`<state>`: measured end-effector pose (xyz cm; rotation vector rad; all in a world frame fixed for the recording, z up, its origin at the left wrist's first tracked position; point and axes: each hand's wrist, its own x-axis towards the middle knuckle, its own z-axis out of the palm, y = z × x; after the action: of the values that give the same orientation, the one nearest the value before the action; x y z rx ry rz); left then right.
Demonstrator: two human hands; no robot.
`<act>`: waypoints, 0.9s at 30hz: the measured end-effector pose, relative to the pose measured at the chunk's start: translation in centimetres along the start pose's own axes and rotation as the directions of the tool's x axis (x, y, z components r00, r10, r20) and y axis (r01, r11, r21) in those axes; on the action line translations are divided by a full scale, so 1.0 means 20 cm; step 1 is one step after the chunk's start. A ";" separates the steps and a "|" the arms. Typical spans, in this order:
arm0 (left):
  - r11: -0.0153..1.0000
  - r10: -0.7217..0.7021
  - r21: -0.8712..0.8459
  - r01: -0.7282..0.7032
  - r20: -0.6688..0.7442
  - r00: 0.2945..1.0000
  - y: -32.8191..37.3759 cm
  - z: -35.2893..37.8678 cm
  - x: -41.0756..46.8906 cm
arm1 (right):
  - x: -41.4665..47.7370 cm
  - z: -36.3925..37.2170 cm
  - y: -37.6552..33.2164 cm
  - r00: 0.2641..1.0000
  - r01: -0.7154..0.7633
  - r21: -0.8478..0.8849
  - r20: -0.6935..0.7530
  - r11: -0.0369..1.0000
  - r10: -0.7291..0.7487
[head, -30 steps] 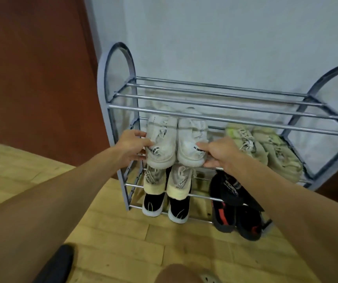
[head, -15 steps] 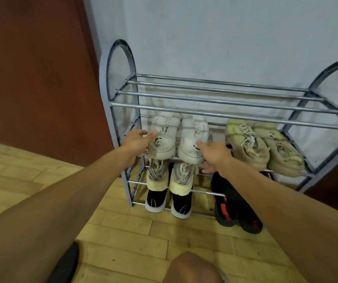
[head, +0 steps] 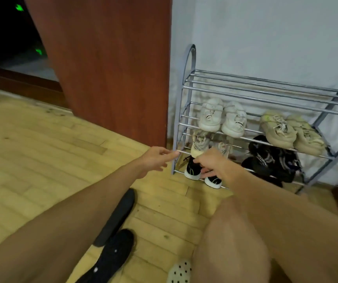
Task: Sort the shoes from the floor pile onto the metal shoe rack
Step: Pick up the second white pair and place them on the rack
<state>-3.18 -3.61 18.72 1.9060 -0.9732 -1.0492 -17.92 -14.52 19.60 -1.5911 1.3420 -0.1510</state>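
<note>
The metal shoe rack (head: 266, 92) stands against the white wall, its top shelf bare. A white pair of sneakers (head: 222, 118) and a beige pair (head: 290, 132) sit on the middle shelf. Below them are a cream-and-black pair (head: 196, 158) and a black pair (head: 266, 162). My left hand (head: 156, 159) hovers open at the rack's lower left post, holding nothing. In front of the cream-and-black pair my right hand (head: 215, 163) hangs with fingers apart, also holding nothing. Two black shoes (head: 113, 231) lie on the floor near my left forearm.
A red-brown wooden panel (head: 107, 68) stands left of the rack. The floor (head: 31, 160) is light wood planks. My bare knee (head: 235, 242) fills the lower right, with a white spotted slipper (head: 179, 272) beside it. A dark doorway opens at top left.
Both hands have let go of the white pair on the middle shelf and dropped lower, away from it. The view has swung left and back, showing the black shoes on the floor.
</note>
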 end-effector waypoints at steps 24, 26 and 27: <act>0.678 -0.735 -0.109 0.727 -0.107 0.670 -1.81 -0.01 -0.70 | -0.10 1.23 0.57 0.880 0.297 -0.553 0.476 0.778 0.003; 0.640 -0.768 -0.158 0.752 -0.121 0.629 -1.86 0.01 -0.69 | -0.07 1.23 0.60 0.874 0.296 -0.558 0.485 0.775 0.015; 0.633 -0.773 -0.129 0.763 -0.138 0.619 -1.88 0.03 -0.69 | -0.06 1.23 0.60 0.875 0.297 -0.557 0.484 0.776 0.013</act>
<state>0.91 24.69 -9.37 2.3764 0.0600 -1.3024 -10.56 2.54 -0.63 -2.1092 0.9127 0.6190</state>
